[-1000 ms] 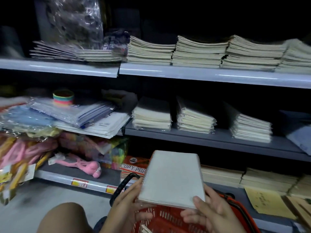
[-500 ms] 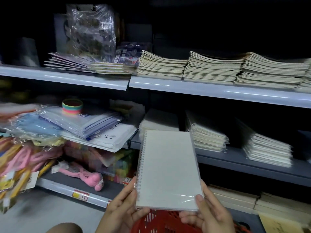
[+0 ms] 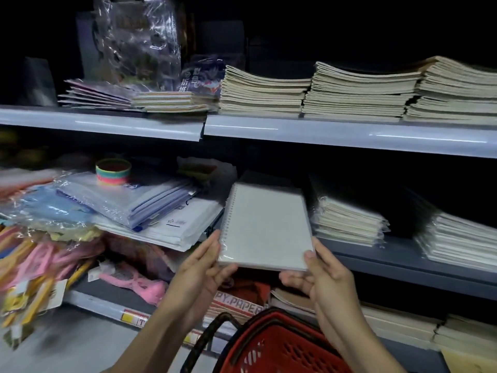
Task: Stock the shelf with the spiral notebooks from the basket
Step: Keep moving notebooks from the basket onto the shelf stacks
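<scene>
Setting: dim shop aisle, grey metal shelving in three tiers, stationery stacked throughout.
Middle shelf (image 3: 403,261): wrapped stacks of pale notebooks (image 3: 347,219) along it, with a gap at its left end.
Spiral notebook (image 3: 266,227): held flat and slightly tilted, coil on the left, far end reaching over the gap in the middle shelf.
Left hand (image 3: 204,267): grip closed on the notebook's near-left corner.
Right hand (image 3: 320,275): grip closed on the near-right corner, thumb on top.
Basket (image 3: 279,345): red plastic, below the hands, contents hidden.
Rainbow spring toy (image 3: 113,171): on plastic folders, left.
</scene>
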`<state>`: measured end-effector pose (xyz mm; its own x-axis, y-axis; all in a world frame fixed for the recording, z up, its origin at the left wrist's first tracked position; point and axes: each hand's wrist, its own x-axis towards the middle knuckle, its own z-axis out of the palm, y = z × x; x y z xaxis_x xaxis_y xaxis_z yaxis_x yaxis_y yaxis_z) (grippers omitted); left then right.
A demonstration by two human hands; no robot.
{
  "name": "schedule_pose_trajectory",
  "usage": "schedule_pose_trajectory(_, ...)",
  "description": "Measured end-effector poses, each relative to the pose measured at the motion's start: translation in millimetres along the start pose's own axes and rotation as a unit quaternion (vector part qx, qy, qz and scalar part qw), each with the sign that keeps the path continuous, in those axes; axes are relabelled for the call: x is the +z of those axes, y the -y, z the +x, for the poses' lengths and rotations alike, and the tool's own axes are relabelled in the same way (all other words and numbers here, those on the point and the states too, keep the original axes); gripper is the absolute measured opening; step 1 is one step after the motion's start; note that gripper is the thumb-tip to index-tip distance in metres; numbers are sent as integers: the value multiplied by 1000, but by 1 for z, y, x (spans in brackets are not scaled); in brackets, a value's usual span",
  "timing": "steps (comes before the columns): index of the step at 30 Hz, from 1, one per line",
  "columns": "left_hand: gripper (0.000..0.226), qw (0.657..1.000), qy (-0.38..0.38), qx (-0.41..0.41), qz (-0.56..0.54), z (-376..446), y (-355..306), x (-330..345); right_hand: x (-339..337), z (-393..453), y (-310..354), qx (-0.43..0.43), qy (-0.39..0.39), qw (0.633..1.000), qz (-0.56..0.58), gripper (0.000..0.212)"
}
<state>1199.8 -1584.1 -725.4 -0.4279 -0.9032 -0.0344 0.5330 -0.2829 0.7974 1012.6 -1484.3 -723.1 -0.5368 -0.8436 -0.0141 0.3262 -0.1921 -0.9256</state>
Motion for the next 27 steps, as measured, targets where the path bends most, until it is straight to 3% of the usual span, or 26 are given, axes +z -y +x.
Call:
schedule_pose_trajectory(5, 36, 999, -36, 33, -14, 29, -7, 7, 11, 35, 1, 58, 17, 997, 54, 47)
schedule_pose_trajectory(9, 39, 995, -59, 71, -38, 26, -6, -3, -2, 35, 7, 52, 11, 996, 74, 48)
schedule_pose_trajectory(12, 48, 992, -61, 110, 29, 20, 3, -7, -7, 26, 0, 24, 4, 1000, 12, 39)
schedule_pose_trajectory(19, 38, 964, -139, 147, 171, 52, 10, 1, 1, 49, -16, -54, -104, 992, -53, 20)
schedule_pose_trajectory(27, 39, 928, -202, 186, 252, 144, 5, 9, 38, 119, -24, -91, -160, 982, -45, 28)
